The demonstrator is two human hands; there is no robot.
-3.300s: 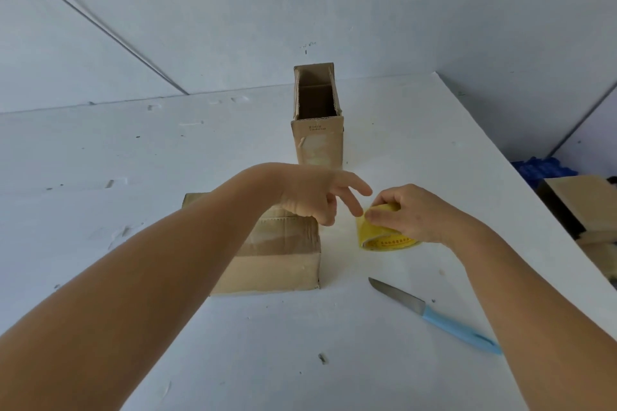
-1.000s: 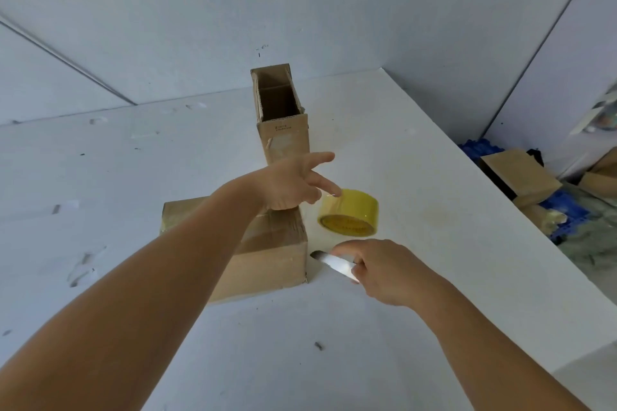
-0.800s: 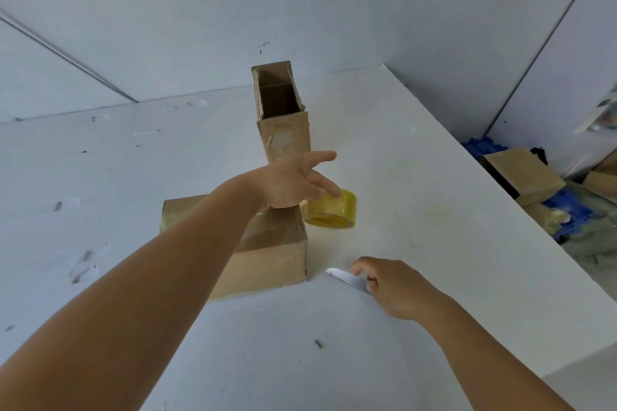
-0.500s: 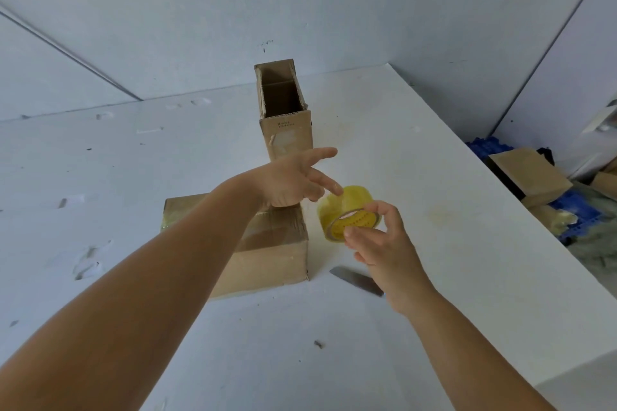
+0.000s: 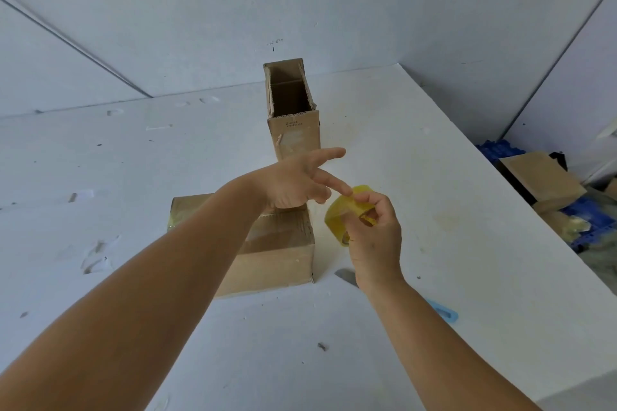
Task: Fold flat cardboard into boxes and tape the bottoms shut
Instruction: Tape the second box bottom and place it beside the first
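Observation:
A low cardboard box [image 5: 277, 257] lies on the white table [image 5: 434, 243], its taped bottom facing up. My left hand [image 5: 293, 183] hovers over the box's far right corner with index and middle fingers stretched out, the index tip touching the tape roll. My right hand [image 5: 374, 243] grips the yellow tape roll [image 5: 340, 217], lifted off the table just right of the box. A tall, narrow open box [image 5: 293, 130] stands upright behind my left hand.
A knife with a blue handle [image 5: 444, 312] lies on the table under my right forearm, its blade tip [image 5: 345, 275] showing near the box. Off the table's right edge sit cardboard pieces [image 5: 541, 180] and blue items [image 5: 494, 150]. A white wall rises behind.
My right hand set the knife down, then picked up the tape roll and raised it to my left fingertips. My left hand stayed over the box.

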